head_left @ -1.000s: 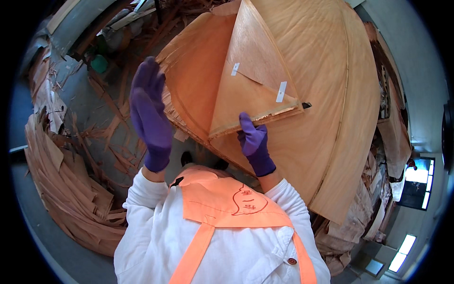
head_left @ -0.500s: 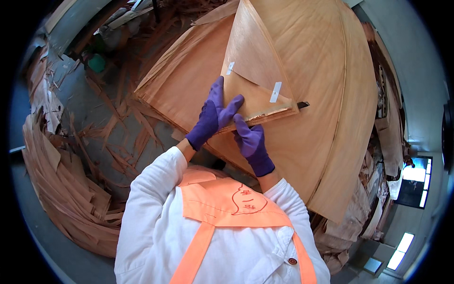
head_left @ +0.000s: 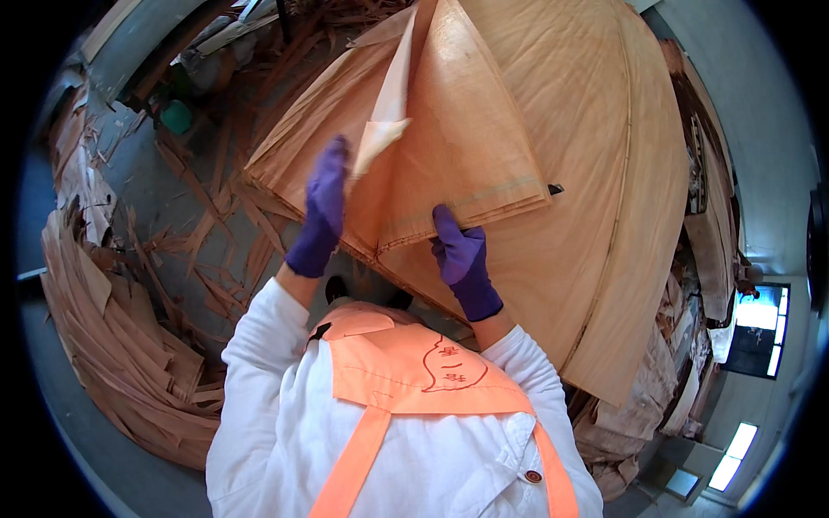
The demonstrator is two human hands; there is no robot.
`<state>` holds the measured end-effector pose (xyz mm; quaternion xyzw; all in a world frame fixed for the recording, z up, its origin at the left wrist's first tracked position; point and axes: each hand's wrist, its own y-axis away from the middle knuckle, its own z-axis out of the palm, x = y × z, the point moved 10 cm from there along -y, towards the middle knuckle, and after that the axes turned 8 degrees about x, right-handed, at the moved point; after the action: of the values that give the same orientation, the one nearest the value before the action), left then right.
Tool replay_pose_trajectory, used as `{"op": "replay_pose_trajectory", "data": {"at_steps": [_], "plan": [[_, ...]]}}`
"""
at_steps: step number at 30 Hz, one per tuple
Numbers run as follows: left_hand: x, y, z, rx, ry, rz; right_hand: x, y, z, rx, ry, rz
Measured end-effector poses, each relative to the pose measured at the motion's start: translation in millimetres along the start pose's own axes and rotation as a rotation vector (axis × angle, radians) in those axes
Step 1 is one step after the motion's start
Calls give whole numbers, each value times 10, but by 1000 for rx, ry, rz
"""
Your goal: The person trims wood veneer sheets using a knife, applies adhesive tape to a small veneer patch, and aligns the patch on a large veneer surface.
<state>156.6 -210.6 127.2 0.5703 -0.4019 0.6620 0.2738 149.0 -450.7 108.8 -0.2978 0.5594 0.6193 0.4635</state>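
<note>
My right hand (head_left: 459,259), in a purple glove, is closed on the front edge of a stack of triangular veneer sheets (head_left: 453,129), thumb on top. A thin upper sheet (head_left: 390,95) stands raised on edge along the stack's left side. My left hand (head_left: 326,194), also gloved, is beside this lifted sheet's lower end, fingers pointing up and blurred by motion; whether they grip it I cannot tell. The stack lies on larger curved veneer sheets (head_left: 604,216), with a fanned layer (head_left: 302,147) to the left.
Loose veneer scraps (head_left: 199,233) litter the grey floor at left, near a curved heap of strips (head_left: 121,337) and a green object (head_left: 175,116). Crumpled veneer piles (head_left: 630,414) lie along the right. Windows (head_left: 760,324) show at far right.
The taped top sheet has turned up toward the left, exposing the sheet beneath. My left hand came onto the stack, then moved back left. My right hand stays on the edge.
</note>
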Motion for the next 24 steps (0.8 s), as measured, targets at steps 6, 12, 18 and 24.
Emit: {"op": "replay_pose_trajectory", "data": {"at_steps": [6,12,18,24], "plan": [[1491,236,-179,314,-73,660,125,-77,-69,-4,-49,4],[128,166,893,-152,-313,16,-69,43,135,-135,113,-120],[-100,211,1027,-203,-328,-101,-146,39,84,-200,231,-264],[-34,185,976,-179,68,-284,26,-53,2,-91,120,-48]]}}
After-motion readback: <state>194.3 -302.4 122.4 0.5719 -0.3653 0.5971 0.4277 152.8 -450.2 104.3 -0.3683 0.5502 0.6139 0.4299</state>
